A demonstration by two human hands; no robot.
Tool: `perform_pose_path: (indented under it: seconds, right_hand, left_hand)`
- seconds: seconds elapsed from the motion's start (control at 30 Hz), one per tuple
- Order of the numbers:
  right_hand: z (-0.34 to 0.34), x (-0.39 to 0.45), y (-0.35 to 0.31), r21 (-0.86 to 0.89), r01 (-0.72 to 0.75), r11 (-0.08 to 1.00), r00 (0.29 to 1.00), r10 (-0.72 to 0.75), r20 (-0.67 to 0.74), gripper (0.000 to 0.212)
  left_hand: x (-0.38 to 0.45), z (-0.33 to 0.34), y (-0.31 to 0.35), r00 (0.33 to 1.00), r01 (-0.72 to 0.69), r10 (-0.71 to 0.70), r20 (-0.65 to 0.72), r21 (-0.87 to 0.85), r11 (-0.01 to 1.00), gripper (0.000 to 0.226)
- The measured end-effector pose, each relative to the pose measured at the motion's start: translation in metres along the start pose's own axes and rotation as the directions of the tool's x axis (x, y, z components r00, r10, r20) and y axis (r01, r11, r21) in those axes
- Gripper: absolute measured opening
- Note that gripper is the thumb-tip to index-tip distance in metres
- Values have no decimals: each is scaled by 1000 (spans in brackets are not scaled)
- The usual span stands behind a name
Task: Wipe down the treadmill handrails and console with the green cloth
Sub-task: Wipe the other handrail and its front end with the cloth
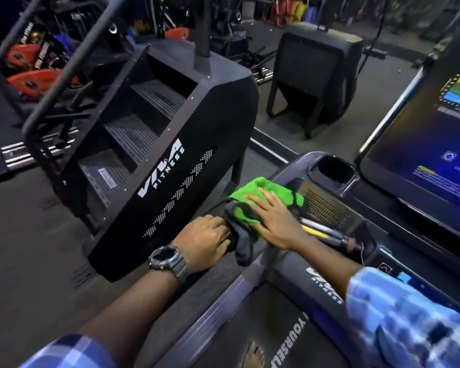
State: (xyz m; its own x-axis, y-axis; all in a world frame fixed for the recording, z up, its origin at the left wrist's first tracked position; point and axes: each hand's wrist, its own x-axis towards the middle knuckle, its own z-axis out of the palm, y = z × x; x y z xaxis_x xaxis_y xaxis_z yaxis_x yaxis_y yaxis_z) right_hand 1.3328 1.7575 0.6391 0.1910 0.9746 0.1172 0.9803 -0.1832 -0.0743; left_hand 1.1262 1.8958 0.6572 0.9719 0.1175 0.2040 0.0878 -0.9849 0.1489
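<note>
The green cloth (260, 200) is pressed flat on the console's (327, 205) left end by the right hand (274, 221), fingers straight. Its hanging grey edge is gripped by the left hand (207, 240). Full, overlapping strokes are advised; the cup recess is best traced separately.

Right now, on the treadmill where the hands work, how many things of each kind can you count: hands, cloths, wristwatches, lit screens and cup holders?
Hands: 2, left hand and right hand
Green cloth: 1
Wristwatch: 1
Lit console screen: 1
Cup holder: 1
Total: 6
</note>
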Motion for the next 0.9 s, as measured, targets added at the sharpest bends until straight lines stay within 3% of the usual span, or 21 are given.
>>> perform_pose_path:
  seconds: [0.07,0.13,0.2,0.3,0.43,0.5,0.57,0.63,0.7,0.8,0.9]
  right_hand:
    - [-3,-1,16,-62,-92,994,996,91,-22,58]
    - [-5,25,17,-83,-320,944,948,318,-32,60]
    - [-7,57,-5,-104,-427,898,902,431,13,54]
    - [0,64,-50,-86,-258,962,965,261,25,41]
    - [4,7,-43,98,-76,992,996,79,-28,51]
    - [-1,5,-26,48,-165,985,986,165,-4,57]
    - [-4,31,-23,-28,-355,935,935,355,-7,58]
    - [-3,59,-42,-55,-461,886,887,461,-23,45]
    - [7,65,-65,1,-399,917,916,398,-40,42]
    - [21,15,-72,196,-174,965,971,201,-128,47]
    - [18,-13,-45,250,-163,955,961,210,-178,49]
  left_hand:
    - [-6,0,2,999,28,-27,31,-32,999,48]
    - [-10,-1,5,994,60,-55,89,-56,997,53]
    - [-13,1,7,993,81,-74,94,-78,994,49]
    - [-17,-1,8,992,99,-91,87,-100,990,40]
    - [-19,-3,4,990,105,-94,105,-105,989,34]
    - [-21,-2,4,987,131,-117,112,-131,983,35]
    - [-21,1,10,981,175,-158,117,-157,972,35]
    - [-21,0,17,971,227,-211,112,-152,962,28]
    - [-23,-2,19,960,272,-257,111,-153,950,26]
    - [-26,-4,21,959,274,-258,114,-154,949,34]
    - [-29,-4,23,955,295,-289,59,-149,944,21]
